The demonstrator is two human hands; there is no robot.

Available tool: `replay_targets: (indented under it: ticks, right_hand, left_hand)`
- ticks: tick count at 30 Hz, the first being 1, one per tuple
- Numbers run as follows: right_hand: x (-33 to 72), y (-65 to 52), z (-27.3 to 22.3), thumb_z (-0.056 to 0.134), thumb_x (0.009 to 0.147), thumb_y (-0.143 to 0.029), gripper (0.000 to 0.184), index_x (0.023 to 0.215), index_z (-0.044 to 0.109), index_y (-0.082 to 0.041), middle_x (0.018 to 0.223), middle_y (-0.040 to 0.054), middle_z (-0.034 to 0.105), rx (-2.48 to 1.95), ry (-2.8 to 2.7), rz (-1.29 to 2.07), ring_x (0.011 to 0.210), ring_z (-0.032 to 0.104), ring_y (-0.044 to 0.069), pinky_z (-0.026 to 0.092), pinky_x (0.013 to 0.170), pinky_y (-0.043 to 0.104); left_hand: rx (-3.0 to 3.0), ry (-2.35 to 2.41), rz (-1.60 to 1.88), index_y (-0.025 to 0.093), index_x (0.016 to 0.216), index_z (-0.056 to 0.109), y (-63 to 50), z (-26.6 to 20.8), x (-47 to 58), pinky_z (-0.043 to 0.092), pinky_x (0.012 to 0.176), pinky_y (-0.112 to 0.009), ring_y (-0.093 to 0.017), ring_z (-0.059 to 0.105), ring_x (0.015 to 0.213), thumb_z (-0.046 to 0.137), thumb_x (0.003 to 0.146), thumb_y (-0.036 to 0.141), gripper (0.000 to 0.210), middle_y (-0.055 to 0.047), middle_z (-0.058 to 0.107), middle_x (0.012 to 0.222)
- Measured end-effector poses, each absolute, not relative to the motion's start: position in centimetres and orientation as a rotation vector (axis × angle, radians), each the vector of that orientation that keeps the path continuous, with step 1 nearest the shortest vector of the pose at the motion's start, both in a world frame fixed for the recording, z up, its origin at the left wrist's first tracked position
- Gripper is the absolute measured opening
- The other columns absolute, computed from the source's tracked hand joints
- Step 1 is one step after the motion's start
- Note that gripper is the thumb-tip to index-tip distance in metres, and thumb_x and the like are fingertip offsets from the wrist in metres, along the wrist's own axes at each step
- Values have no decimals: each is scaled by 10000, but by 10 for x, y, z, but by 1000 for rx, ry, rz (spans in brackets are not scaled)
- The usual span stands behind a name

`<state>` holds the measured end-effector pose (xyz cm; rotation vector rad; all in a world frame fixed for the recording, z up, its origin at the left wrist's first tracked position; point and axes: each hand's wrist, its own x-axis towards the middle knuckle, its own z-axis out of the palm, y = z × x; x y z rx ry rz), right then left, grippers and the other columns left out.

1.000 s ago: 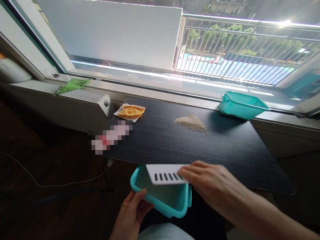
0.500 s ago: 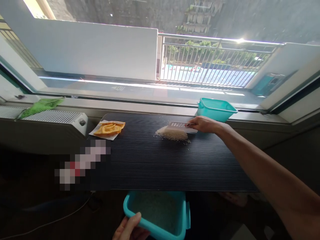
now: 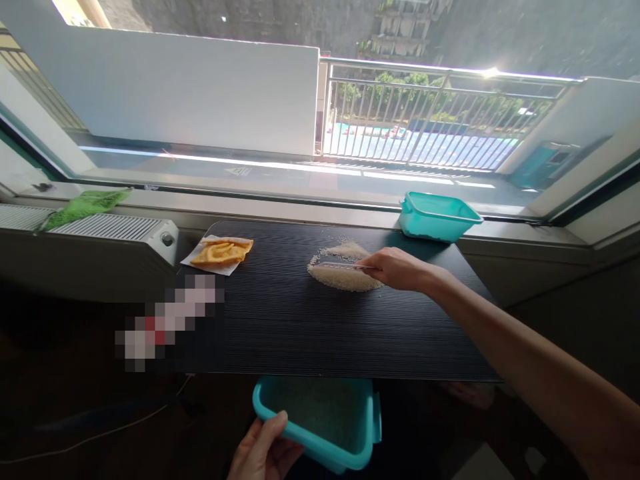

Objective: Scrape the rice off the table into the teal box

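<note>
Head view | my right hand [image 3: 393, 268]: fingers clamped on a thin scraper [image 3: 336, 266], held among the rice [image 3: 349, 280] on the dark worktop [image 3: 300, 333] | my left hand [image 3: 263, 450]: fingers clamped on the rim of a teal box [image 3: 327, 449], just by the worktop's near edge | second box [image 3: 434, 228]: far right corner

The left hand [image 3: 265, 448] is cut off by the frame's near edge, and some of its fingers are partly hidden beneath the near tub [image 3: 320, 445], whose floor is lost in shadow. The white card [image 3: 339, 267] in the right hand [image 3: 393, 268] is seen nearly edge-on, its face hidden. At the table's [image 3: 280, 333] left, an item [image 3: 173, 315] is blurred into squares; the radiator [image 3: 100, 260] is cut off at left.
</note>
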<state>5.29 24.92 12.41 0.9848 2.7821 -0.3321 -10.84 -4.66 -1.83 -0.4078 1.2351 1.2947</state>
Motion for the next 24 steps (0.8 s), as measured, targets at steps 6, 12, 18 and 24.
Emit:
replay_targets:
  ticks: [6,12,18,24]
  right_hand:
    - [50,203,123,408,918,-173,297,875,701,-196,736,22,651,947,2774,-313,644,502,118,299,600,232]
    - [45,168,123,425,902,-127,261,871,673,-201,839,39,706,973,2720,-318,733,581,131,279,610,238]
    - [42,145,126,466,879,-99,232,877,673,-201,827,31,707,934,2720,-381,720,581,124,270,594,241]
    - [16,187,132,404,954,-173,307,961,710,-189,849,62,713,1083,2821,-151,723,584,134,281,603,262]
  left_hand:
    - [-409,1276,1319,143,680,595,-42,-5,-101,576,572,-261,-137,644,528,691,731,21,163,-10,664,572]
    - [-393,1258,1311,133,698,596,-47,2,-92,575,559,-264,-138,642,522,678,738,30,138,-25,672,578]
    - [-374,1215,1311,146,738,609,-58,-7,-91,588,600,-278,-149,662,554,779,653,76,203,-15,695,623]
    - [-338,1151,1322,161,706,616,-62,-13,-94,580,582,-270,-148,656,553,836,602,125,246,2,686,610]
